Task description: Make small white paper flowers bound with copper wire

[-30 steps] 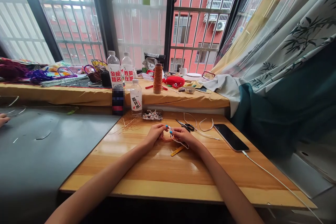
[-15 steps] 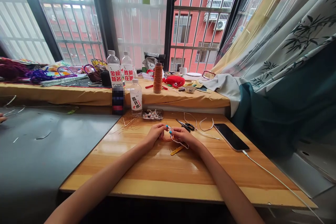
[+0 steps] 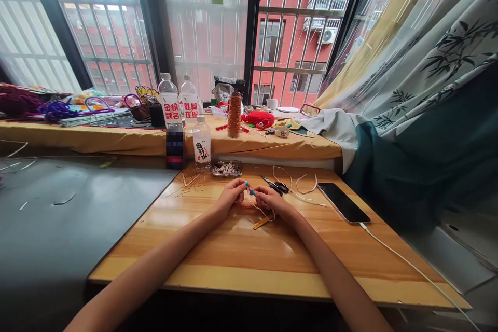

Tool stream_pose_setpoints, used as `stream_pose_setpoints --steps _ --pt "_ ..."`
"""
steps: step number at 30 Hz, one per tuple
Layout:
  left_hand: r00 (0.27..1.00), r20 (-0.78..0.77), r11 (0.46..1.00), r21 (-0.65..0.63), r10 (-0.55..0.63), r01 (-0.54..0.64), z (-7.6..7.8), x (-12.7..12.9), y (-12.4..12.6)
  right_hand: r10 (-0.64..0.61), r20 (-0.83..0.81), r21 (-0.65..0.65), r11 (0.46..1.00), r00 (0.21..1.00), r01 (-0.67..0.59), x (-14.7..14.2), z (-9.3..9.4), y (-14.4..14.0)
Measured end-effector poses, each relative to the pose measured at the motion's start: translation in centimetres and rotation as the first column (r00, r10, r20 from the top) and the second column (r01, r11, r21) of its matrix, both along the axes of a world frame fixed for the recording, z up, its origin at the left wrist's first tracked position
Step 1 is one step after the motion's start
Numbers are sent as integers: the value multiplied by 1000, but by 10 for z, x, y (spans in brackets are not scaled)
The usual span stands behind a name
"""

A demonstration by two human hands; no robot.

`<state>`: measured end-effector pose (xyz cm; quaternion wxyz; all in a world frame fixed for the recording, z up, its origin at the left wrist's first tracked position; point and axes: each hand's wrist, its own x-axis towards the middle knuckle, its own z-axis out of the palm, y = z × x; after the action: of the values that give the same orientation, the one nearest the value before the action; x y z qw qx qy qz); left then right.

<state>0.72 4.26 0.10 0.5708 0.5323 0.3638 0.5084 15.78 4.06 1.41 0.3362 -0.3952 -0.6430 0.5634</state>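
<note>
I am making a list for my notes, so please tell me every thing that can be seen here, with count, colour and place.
wooden table: 1, light brown, centre
white cord: 1, white, held between both hands
orange piece: 1, orange, under the hands, shape unclear
yellow strip: 1, yellow, on table just behind the right hand
scissors: 1, black handles, beyond the hands
phone: 1, black, right on table, cable plugged in
tray of small parts: 1, table's far edge
water bottles: 3, clear, white labels, far left of the table and on the ledge
thread spool: 1, orange-brown, on ledge
left hand: 1, pinching the cord
right hand: 1, pinching the cord
</note>
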Motion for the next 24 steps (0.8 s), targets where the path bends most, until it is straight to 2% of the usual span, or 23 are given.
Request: stream_pose_setpoints --steps 4,12,20,24 --pt "996 76 999 14 39 -40 1 -1 1 -62 -25 10 998 998 62 0 -3 4" --pt "992 111 999 -16 52 -50 -2 -1 2 -124 -72 16 992 990 125 0 -5 7" --pt "976 215 996 -89 22 -3 -2 -4 4 -210 -112 21 977 971 214 0 -4 9" --pt "946 322 986 -146 -35 86 1 -6 3 -297 -138 22 953 945 303 5 -5 14"
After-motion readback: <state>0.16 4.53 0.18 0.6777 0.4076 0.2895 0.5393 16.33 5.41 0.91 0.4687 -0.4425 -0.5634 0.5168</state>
